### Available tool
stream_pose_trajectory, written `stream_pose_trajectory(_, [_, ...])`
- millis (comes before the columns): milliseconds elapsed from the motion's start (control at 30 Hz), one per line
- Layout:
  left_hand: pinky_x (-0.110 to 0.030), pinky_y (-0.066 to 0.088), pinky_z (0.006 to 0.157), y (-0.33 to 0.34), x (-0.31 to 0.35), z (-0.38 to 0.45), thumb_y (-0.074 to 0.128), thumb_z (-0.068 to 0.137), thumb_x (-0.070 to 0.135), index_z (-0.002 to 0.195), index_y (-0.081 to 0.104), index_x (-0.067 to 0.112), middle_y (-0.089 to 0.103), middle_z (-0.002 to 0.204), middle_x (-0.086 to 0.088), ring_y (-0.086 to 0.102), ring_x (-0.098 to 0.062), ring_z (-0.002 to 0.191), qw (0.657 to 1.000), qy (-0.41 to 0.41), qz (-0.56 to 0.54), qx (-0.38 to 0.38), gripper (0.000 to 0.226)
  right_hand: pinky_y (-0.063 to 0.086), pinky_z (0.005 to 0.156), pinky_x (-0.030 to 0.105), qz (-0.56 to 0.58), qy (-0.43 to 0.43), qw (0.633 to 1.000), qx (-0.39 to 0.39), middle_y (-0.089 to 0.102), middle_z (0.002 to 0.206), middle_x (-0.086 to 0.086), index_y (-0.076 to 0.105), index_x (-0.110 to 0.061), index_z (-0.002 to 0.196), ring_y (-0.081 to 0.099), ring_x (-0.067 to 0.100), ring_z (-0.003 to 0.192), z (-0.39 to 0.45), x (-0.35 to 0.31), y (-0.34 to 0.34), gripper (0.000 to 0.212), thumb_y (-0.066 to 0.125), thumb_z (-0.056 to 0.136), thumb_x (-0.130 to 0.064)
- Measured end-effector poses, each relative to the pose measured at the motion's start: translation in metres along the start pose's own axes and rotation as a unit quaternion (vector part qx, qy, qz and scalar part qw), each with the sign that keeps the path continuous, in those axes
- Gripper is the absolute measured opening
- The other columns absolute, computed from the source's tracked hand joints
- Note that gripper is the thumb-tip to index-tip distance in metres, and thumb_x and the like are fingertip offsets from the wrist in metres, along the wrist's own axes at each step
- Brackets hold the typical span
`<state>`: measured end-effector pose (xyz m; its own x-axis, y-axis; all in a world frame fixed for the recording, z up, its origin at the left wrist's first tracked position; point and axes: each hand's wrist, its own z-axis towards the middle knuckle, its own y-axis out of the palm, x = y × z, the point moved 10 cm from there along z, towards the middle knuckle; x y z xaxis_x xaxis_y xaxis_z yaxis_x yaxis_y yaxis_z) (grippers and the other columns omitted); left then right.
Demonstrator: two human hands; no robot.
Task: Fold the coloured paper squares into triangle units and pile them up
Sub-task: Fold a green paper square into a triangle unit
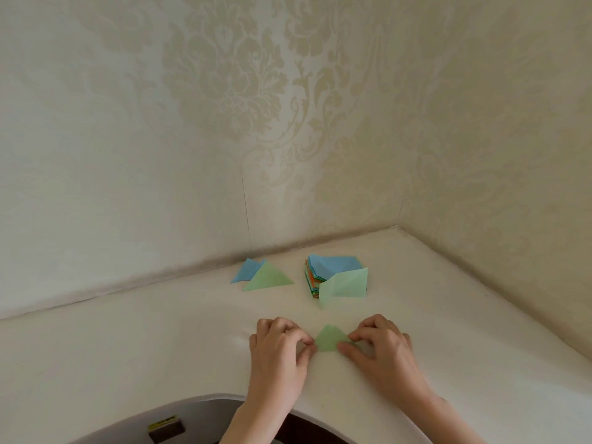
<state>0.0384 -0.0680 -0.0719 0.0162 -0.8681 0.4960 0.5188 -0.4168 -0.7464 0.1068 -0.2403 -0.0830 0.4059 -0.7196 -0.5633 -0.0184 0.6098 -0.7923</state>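
Low in the frame, the left hand [278, 347] and right hand [379, 346] pinch a green paper piece [330, 340] on the white counter [128, 354] — behind, at centre, a paper stack [333, 277] and two folded triangles [261, 276].

You're pinching a small pale-green folded paper triangle [330, 339] flat at both corners. Behind it sits the stack of coloured paper squares [333, 274], a creased green sheet [344, 285] leaning on it; left, green triangle [267, 277] overlaps blue [248, 270].
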Motion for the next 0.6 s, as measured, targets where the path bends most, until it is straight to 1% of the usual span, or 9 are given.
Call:
stream_pose_trajectory(67, [-0.028,0.034,0.067,0.002,0.002,0.000,0.084,0.065,0.032,0.067,0.063,0.030,0.051,0.079,0.014,0.050,-0.017,0.083,1.000,-0.011,0.014,0.008,0.021,0.026,0.080,0.028,-0.004,0.022,1.000,0.011,0.050,0.094,-0.017,0.070,-0.032,0.083,0.047,0.002,0.094,0.001,0.001,0.000,0.025,0.066,0.078,-0.055])
stream_pose_trajectory(133, [-0.030,0.037,0.064,0.004,0.006,0.000,0.082,0.065,0.043,0.065,0.061,0.029,0.049,0.078,0.012,0.049,-0.018,0.080,0.999,-0.018,0.036,0.015,0.025,0.023,0.077,0.028,-0.023,0.038,0.999,0.026,0.051,0.092,-0.016,0.065,-0.035,0.077,0.047,0.002,0.093,0.002,-0.001,0.000,0.026,0.063,0.077,-0.061])
stream_pose_trajectory(200, [-0.030,0.039,0.062,0.005,0.010,0.002,0.080,0.064,0.050,0.063,0.059,0.028,0.048,0.076,0.010,0.047,-0.019,0.077,0.998,-0.024,0.053,0.017,0.030,0.021,0.075,0.027,-0.041,0.051,0.997,0.030,0.050,0.091,-0.015,0.060,-0.036,0.076,0.047,0.003,0.092,0.003,-0.001,0.001,0.028,0.062,0.076,-0.064])
stream_pose_trajectory(267, [-0.030,0.038,0.062,0.007,0.010,0.003,0.080,0.062,0.051,0.061,0.058,0.029,0.047,0.075,0.009,0.047,-0.019,0.075,0.997,-0.033,0.066,0.015,0.032,0.021,0.074,0.027,-0.048,0.058,0.997,0.032,0.050,0.089,-0.014,0.059,-0.035,0.077,0.047,0.003,0.089,0.004,0.000,0.002,0.029,0.063,0.075,-0.064])
stream_pose_trajectory(333, [-0.030,0.035,0.064,0.009,0.006,0.003,0.081,0.061,0.050,0.061,0.057,0.029,0.046,0.076,0.010,0.046,-0.019,0.077,0.996,-0.047,0.072,0.011,0.031,0.023,0.074,0.027,-0.044,0.054,0.997,0.034,0.050,0.086,-0.015,0.054,-0.037,0.075,0.047,0.002,0.086,0.004,0.001,0.001,0.029,0.066,0.073,-0.063])
stream_pose_trajectory(400, [-0.030,0.031,0.071,0.008,0.001,0.005,0.076,0.068,0.050,0.066,0.059,0.030,0.046,0.081,0.011,0.045,-0.019,0.085,0.996,-0.060,0.068,0.011,0.026,0.026,0.074,0.027,-0.039,0.053,0.997,0.032,0.051,0.084,-0.015,0.051,-0.037,0.075,0.048,0.002,0.083,0.005,0.002,-0.001,0.030,0.069,0.071,-0.060])
stream_pose_trajectory(500, [-0.027,0.022,0.079,0.011,-0.008,0.007,0.059,0.082,0.056,0.082,0.059,0.032,0.043,0.095,0.014,0.036,-0.013,0.101,0.993,-0.087,0.057,-0.052,0.024,0.035,0.074,0.028,0.004,0.064,0.998,0.005,0.054,0.082,-0.015,0.048,-0.039,0.076,0.049,0.000,0.074,0.009,0.005,0.000,0.029,0.075,0.070,-0.048])
stream_pose_trajectory(567, [-0.026,0.020,0.078,0.009,-0.013,0.007,0.058,0.083,0.056,0.084,0.057,0.034,0.043,0.096,0.017,0.034,-0.010,0.101,0.992,-0.094,0.048,-0.071,0.022,0.042,0.071,0.026,0.040,0.064,0.997,-0.009,0.056,0.079,-0.013,0.051,-0.039,0.075,0.049,0.000,0.069,0.012,0.009,0.000,0.028,0.079,0.070,-0.039])
stream_pose_trajectory(600, [-0.025,0.020,0.077,0.006,-0.013,0.007,0.059,0.083,0.054,0.084,0.057,0.035,0.043,0.095,0.018,0.034,-0.010,0.100,0.992,-0.095,0.041,-0.072,0.020,0.042,0.069,0.024,0.051,0.063,0.997,-0.015,0.057,0.077,-0.013,0.055,-0.037,0.076,0.049,0.001,0.067,0.012,0.012,-0.001,0.025,0.079,0.070,-0.035])
